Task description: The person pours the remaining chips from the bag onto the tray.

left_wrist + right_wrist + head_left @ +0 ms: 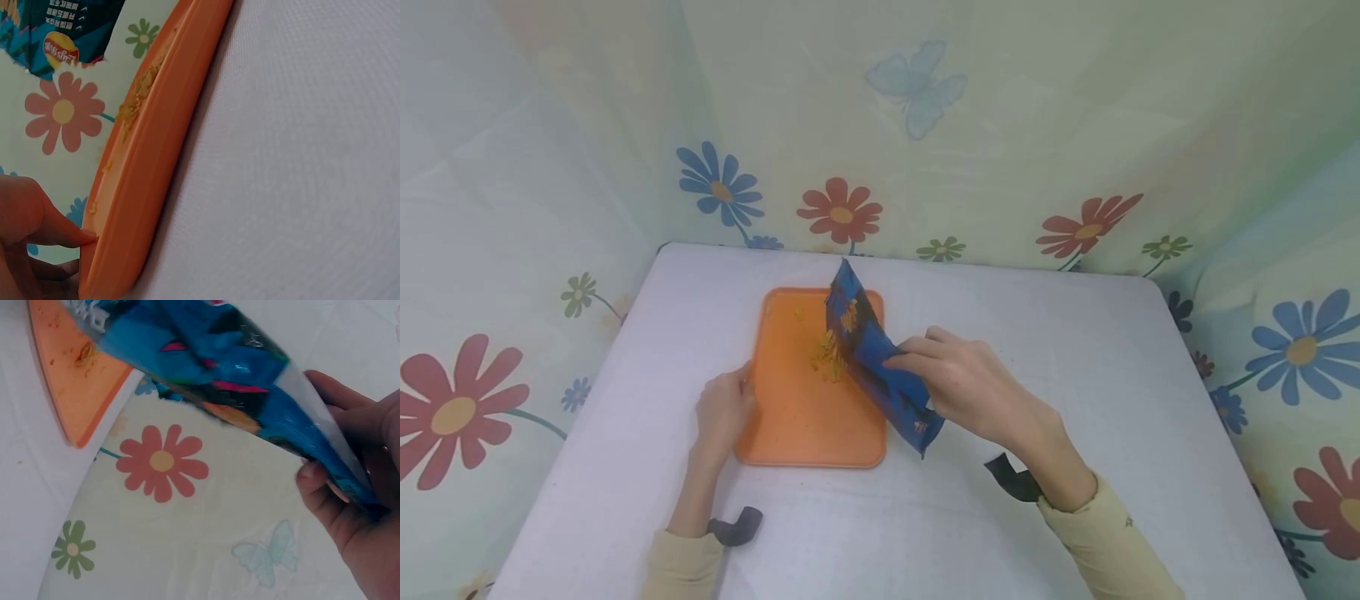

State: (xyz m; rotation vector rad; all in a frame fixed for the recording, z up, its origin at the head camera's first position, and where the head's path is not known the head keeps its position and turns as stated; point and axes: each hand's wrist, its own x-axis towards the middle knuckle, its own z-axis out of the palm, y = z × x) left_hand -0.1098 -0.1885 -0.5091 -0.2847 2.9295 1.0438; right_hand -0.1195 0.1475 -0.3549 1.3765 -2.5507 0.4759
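Observation:
An orange tray [820, 429] lies on the white-covered table, left of centre in the head view. My left hand [726, 406] grips its left side; in the left wrist view the thumb presses on the tray's rim [140, 206]. My right hand [962, 383] pinches a blue crisp bag [880, 358], tilted above the tray's right half. The bag's torn end [75, 56] shows in the left wrist view. Yellow crisp pieces [826, 360] lie on the tray below the bag, with smaller crumbs around them. The bag's inside is hidden.
Black straps [737, 527] hang at both wrists. White cloth covers the table [1045, 350], whose far edge runs along a flower-patterned curtain [985, 150]. More of that curtain stands at the left and right sides.

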